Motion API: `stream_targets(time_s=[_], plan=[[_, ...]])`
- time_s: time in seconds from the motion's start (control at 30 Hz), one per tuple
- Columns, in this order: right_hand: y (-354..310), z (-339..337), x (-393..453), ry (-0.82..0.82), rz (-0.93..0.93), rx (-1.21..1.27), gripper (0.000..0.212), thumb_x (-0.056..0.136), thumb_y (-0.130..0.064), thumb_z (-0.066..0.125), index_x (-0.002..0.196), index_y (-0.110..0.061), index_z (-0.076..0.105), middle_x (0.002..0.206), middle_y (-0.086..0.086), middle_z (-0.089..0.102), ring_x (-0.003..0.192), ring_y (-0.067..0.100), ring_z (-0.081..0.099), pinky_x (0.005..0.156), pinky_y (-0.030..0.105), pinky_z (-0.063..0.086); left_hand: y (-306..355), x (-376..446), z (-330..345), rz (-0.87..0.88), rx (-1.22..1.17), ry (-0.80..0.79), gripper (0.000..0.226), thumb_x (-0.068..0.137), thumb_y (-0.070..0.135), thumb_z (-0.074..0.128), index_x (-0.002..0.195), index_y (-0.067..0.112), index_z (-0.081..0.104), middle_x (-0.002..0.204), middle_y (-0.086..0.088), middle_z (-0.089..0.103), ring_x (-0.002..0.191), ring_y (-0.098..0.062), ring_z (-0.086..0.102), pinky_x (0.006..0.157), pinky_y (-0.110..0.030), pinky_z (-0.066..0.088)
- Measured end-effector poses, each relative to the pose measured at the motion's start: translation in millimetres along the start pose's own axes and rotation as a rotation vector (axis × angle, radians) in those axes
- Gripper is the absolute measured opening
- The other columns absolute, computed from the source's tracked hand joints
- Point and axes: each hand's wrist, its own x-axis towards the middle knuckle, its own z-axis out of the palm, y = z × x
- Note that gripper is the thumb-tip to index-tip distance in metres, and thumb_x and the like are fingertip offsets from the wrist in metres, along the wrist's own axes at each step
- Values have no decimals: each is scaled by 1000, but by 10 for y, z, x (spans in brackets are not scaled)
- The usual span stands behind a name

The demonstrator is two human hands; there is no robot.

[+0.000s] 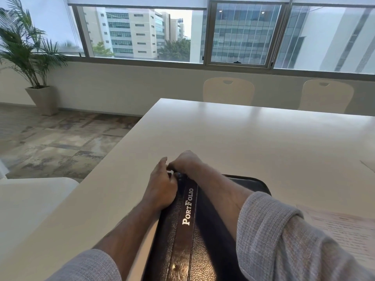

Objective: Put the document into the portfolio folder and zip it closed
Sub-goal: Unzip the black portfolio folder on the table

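Two hands are meeting at the far corner of the portfolio folder [189, 216]
The left hand [161, 188] is gripping its edge; the right hand [185, 162] is pinching something hidden there

The dark leather folder [188, 230], lettered "PortFolio" in white, lay near the table's [253, 142] near-left edge; the printed document [343, 230] lay flat just right of it.
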Motion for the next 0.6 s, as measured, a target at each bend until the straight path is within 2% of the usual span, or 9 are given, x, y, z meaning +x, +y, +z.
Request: stream_targets(time_s=[0.1,0.2,0.27,0.33,0.4,0.43,0.5,0.53,0.6], plan=[[34,18,16,81,-39,11,16,74,-27,65,73,-12,58,84,6,65,92,29,66,93,48,50,5,14,6,-3,-2,22,62,96,21,56,151,15,27,126,-2,54,111,-19,59,94,-38,51],[56,43,14,128,-45,24,19,74,-28,67,70,-14,56,79,5,64,87,28,66,92,47,51,24,46,-5,-54,-39,62,62,93,25,61,148,15,34,119,2,57,96,-9,61,72,-19,45],[65,47,26,135,-44,34,19,71,-28,70,73,-13,58,79,5,64,87,27,67,91,46,52,24,63,4,-52,-13,91,50,91,26,62,138,16,48,115,0,61,94,-9,62,72,-20,45],[73,46,44,132,-41,45,19,70,-26,73,73,-13,60,77,4,63,86,26,68,90,45,53,28,70,24,-19,37,112,30,90,26,62,119,17,63,107,-1,65,92,-12,62,72,-23,45],[75,43,63,133,-29,60,18,69,-21,75,67,-13,59,70,3,62,79,24,67,87,43,54,31,70,31,0,48,121,22,89,26,62,108,18,68,102,1,64,90,-13,62,68,-22,43],[74,39,67,135,-23,74,18,69,-18,75,64,-13,59,67,3,62,75,23,66,84,41,55,30,69,30,8,46,116,22,89,26,62,109,18,68,103,1,64,93,-14,62,71,-23,45],[77,16,69,137,-21,105,18,71,-14,73,60,-12,59,62,3,61,68,23,65,70,36,55,22,80,33,25,73,86,28,91,28,58,115,18,67,110,1,62,104,-18,58,87,-32,47],[83,-1,73,135,-29,117,19,72,-12,72,59,-12,59,61,4,61,65,22,63,63,34,53,15,86,38,31,111,61,31,92,29,54,119,20,66,115,1,60,111,-19,52,95,-35,43],[114,-33,79,137,-36,119,17,71,-10,70,58,-11,59,61,5,60,63,22,61,56,31,48,3,85,54,46,210,0,37,94,35,44,125,27,63,120,3,55,118,-19,40,99,-35,34]])
